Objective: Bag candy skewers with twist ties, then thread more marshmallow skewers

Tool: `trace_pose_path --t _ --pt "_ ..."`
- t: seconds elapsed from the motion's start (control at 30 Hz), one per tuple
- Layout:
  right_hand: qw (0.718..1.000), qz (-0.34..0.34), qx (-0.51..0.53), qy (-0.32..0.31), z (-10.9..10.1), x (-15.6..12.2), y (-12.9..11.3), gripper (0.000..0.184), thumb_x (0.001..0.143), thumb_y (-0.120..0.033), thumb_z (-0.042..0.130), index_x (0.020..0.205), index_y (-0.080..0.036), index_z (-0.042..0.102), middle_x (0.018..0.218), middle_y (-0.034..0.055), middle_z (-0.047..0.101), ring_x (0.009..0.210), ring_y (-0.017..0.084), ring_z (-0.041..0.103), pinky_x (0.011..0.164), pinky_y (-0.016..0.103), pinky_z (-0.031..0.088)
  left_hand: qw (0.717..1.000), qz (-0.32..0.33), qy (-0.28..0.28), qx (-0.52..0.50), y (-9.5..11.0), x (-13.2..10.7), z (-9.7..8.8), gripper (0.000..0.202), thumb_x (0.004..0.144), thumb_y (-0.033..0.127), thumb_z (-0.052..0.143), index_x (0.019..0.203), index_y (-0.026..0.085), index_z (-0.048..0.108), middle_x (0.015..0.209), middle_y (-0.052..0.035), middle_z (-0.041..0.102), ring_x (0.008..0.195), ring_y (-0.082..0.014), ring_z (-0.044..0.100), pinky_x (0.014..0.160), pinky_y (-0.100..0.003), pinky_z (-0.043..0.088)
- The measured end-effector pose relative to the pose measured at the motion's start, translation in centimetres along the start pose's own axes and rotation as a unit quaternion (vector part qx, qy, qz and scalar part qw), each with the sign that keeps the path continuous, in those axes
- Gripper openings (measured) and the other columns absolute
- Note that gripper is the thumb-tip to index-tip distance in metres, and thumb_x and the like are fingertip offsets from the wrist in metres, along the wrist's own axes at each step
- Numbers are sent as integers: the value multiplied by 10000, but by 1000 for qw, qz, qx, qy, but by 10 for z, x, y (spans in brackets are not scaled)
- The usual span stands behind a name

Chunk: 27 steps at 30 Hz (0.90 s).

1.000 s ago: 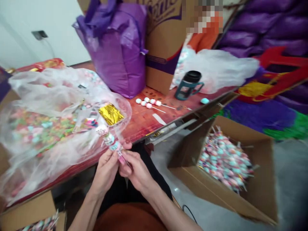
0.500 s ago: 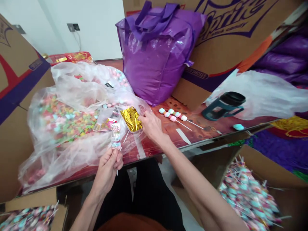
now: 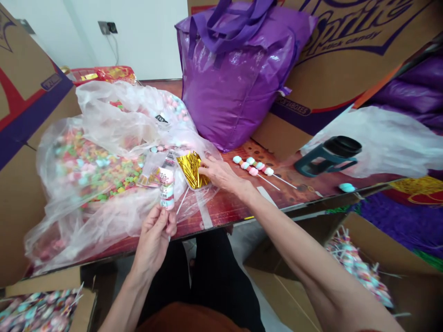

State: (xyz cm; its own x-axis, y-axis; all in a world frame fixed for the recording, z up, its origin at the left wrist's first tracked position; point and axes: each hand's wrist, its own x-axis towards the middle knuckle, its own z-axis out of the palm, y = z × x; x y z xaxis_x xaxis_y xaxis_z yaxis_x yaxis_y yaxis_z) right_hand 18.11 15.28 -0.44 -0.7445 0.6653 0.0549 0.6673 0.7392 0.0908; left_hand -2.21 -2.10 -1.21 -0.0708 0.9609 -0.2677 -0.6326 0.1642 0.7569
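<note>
My left hand (image 3: 156, 234) is closed round the lower end of a marshmallow skewer (image 3: 166, 186) in a printed clear wrapper, held upright above the table's front edge. A small container of gold twist ties (image 3: 192, 169) rests on the table to its right. My right hand (image 3: 221, 175) reaches over the container's right side, its fingertips pinched together among the ties. Whether a single tie is between them is too small to see. To the right lie bare marshmallow skewers (image 3: 252, 166) on white sticks.
Clear plastic bags (image 3: 114, 138) of loose colourful candy spread over the left of the table. A purple bag (image 3: 238, 78) stands behind, near a large cardboard box (image 3: 346, 69). A dark teal mug (image 3: 325, 157) stands at right. Boxes of wrapped skewers (image 3: 38, 309) sit below the table.
My right hand stays at the gold ties, its fingers shifted slightly over them. The wrapped skewer in my left hand is a little higher. The whole view has shifted slightly.
</note>
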Motion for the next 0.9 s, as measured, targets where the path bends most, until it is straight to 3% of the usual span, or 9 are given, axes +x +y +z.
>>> trace_pose_path --t 0.1,0.4,0.5,0.6,0.67,0.73,0.8,0.9 --pt "1000 -6 17 6 2 2 5 256 1025 -142 481 974 -184 728 1026 87 663 952 215 519 716 305 376 1000 -11 12 -17 0 -2 2 288 723 311 860 787 145 633 661 33 530 503 -20 314 475 -156 257" --pt "1000 -2 -1 -3 -17 6 9 241 983 -111 524 902 -161 745 886 87 713 859 193 576 673 292 354 1000 -5 15 8 -1 -1 8 277 723 284 839 853 124 654 705 3 587 516 -21 328 487 -164 263" --pt "999 48 4 -9 -22 1 6 245 969 -101 510 925 -154 745 931 121 728 876 211 607 672 293 367 1000 7 21 11 -4 -1 9 299 729 283 833 891 153 619 702 11 597 515 -26 340 491 -162 264" --pt "983 147 92 54 -26 -16 -10 276 937 -66 481 1018 -154 729 955 121 733 866 211 633 686 287 398 999 25 24 16 -7 0 11 323 741 284 820 925 194 569 704 26 609 510 -30 356 497 -160 264" --pt "941 195 238 141 -24 -34 -33 307 939 -85 459 1124 -177 686 892 64 732 802 186 640 701 277 424 999 30 25 21 -9 2 13 332 738 294 814 903 205 540 697 35 608 500 -29 355 496 -160 254" --pt "859 203 422 206 -19 -53 -66 251 967 -164 462 1133 -194 648 785 3 705 720 160 630 703 268 448 999 30 23 30 -12 3 17 325 739 303 802 875 207 522 676 44 596 486 -27 343 488 -161 233" --pt "780 203 549 220 -12 -68 -102 164 969 -258 508 959 -199 660 748 -6 684 694 153 621 688 264 468 998 27 8 47 -16 3 21 300 752 304 779 854 205 515 661 48 583 482 -30 348 483 -165 222" --pt "692 236 643 229 1 -81 -144 188 937 -312 563 821 -197 656 732 5 674 689 155 624 675 267 488 996 18 -26 88 -26 1 23 225 800 299 725 854 199 530 656 44 566 510 -48 406 488 -173 242"
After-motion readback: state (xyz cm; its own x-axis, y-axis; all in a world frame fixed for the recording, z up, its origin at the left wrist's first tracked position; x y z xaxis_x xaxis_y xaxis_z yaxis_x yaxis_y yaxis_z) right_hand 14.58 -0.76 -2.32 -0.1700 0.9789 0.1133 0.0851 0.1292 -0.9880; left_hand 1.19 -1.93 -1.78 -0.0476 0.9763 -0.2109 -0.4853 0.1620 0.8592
